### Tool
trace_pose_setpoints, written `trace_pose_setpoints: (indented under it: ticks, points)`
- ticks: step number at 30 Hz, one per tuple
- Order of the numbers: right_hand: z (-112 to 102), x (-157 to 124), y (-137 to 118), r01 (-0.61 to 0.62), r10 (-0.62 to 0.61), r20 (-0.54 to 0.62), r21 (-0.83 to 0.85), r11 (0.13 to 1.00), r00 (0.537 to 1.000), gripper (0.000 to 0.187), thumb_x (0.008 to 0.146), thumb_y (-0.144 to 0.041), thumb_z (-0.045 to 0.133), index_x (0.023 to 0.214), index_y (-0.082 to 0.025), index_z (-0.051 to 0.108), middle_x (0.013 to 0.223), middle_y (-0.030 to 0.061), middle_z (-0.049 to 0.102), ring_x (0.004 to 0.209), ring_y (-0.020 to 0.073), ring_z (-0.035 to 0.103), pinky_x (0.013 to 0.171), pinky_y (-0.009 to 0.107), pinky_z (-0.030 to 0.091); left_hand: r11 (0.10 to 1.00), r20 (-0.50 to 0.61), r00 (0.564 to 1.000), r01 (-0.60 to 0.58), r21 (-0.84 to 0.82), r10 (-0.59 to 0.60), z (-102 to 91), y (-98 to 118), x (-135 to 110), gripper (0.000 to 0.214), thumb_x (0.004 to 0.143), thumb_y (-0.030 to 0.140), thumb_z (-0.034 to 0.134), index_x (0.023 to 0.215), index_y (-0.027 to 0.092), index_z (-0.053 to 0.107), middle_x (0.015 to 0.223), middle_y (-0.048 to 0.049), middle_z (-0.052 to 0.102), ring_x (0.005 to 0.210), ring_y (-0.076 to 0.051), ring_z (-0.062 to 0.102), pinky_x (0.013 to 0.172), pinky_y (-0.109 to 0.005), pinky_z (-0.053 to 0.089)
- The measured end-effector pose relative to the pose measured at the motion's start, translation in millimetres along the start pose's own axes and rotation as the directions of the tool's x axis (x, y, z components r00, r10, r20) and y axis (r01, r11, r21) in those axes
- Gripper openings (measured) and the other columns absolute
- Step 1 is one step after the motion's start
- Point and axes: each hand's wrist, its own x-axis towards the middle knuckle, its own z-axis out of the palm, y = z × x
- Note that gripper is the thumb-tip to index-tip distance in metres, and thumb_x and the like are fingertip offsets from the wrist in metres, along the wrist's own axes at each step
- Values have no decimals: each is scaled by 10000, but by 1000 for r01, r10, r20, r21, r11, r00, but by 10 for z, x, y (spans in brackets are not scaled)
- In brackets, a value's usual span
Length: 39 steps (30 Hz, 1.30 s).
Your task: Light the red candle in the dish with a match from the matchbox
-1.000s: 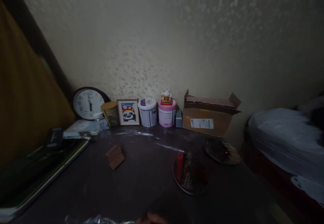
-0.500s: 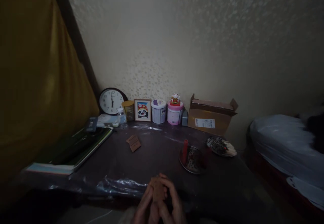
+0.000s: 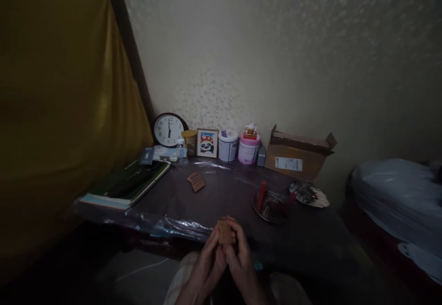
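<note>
Just in front of the table's near edge, both my hands close around a small flat brown cardboard piece (image 3: 225, 233) that looks like a little box. My left hand (image 3: 211, 259) grips its left side. From the right, my right hand (image 3: 240, 254) wraps its fingers over the side, with the thumb at the lower end. Its underside is hidden by my palms. A similar brown piece (image 3: 196, 182), creased across the middle, lies on the table beyond my hands. To the right, a red candle (image 3: 261, 195) stands upright on a round metal plate (image 3: 255, 209).
Behind the plate, a dish (image 3: 304, 193) holds dark bits and pale sticks, with a small red glow. Along the wall stand a clock (image 3: 169, 130), a framed panda picture (image 3: 207, 143), tubs (image 3: 228, 146) and a cardboard box (image 3: 297, 155). Green books (image 3: 127, 183) lie at left.
My view has shifted, so the table and its things appear farther right and slightly higher. Both hands still hold the brown piece.
</note>
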Motion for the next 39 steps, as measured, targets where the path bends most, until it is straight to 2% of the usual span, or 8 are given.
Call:
trace_pose_setpoints:
  ticks: [2, 5, 9, 15, 23, 29, 33, 39]
  points:
    - [-11, 8, -14, -3, 4, 27, -22, 1000, 1000, 348, 867, -243, 542, 1214, -224, 535, 1254, 70, 600, 1174, 197, 559, 995, 314, 456, 1000, 44, 999, -9, -15, 9, 45, -39, 107, 266, 740, 282, 680, 965, 144, 715, 908, -70, 719, 1059, -241, 637, 965, -331, 493]
    - [-19, 12, -44, -23, 25, 56, -36, 999, 998, 328, 876, -262, 541, 1202, -228, 534, 1258, 66, 595, 1185, 191, 547, 998, 309, 449, 999, 101, 995, -15, -33, 18, 40, -74, 182, 255, 774, 282, 653, 988, 155, 707, 904, -53, 716, 944, -193, 668, 938, -296, 495]
    - [2, 3, -46, -3, 4, 49, -17, 1000, 999, 307, 894, -265, 517, 1197, -214, 537, 1290, 88, 571, 1205, 205, 531, 1003, 336, 446, 999, 78, 997, -11, -50, 15, 17, -75, 159, 252, 794, 263, 628, 1012, 156, 698, 946, -51, 709, 919, -178, 661, 922, -284, 491]
    - [14, 15, -36, 1, 2, 46, -54, 999, 999, 333, 907, -251, 487, 1237, -210, 495, 1354, 99, 509, 1243, 199, 496, 1028, 342, 423, 997, 82, 997, 19, -79, -12, 85, -49, 129, 209, 832, 263, 585, 946, 141, 710, 826, -50, 710, 763, -162, 666, 830, -273, 520]
    - [28, 0, 1, 38, -33, 68, -80, 996, 997, 353, 920, -244, 460, 1271, -216, 452, 1392, 97, 464, 1255, 198, 479, 1028, 335, 417, 996, 120, 992, 37, -78, -28, 81, -43, 116, 216, 841, 257, 576, 963, 137, 708, 826, -51, 723, 801, -178, 669, 882, -292, 491]
    - [-6, 7, -64, -11, 14, 73, -50, 999, 997, 358, 889, -268, 525, 1238, -209, 470, 1273, 97, 581, 1182, 208, 545, 996, 345, 447, 996, 97, 995, 5, -84, 3, 91, -41, 104, 220, 865, 229, 536, 990, 160, 704, 833, -44, 727, 748, -159, 657, 793, -268, 517]
    - [-41, 8, -56, -69, 74, 113, -48, 996, 991, 376, 886, -278, 539, 1250, -219, 468, 1282, 81, 585, 1179, 208, 551, 983, 332, 454, 995, 111, 993, -20, -96, 31, 64, -53, 120, 236, 871, 209, 525, 1040, 187, 688, 846, -25, 722, 742, -143, 652, 773, -256, 515]
    - [-43, -5, -29, -21, 29, 121, -68, 997, 992, 357, 909, -279, 506, 1260, -220, 473, 1298, 75, 576, 1196, 193, 536, 1002, 314, 430, 997, 115, 993, -30, -76, 39, 38, -74, 144, 236, 890, 211, 499, 1024, 168, 688, 845, -35, 718, 756, -156, 651, 788, -277, 511]
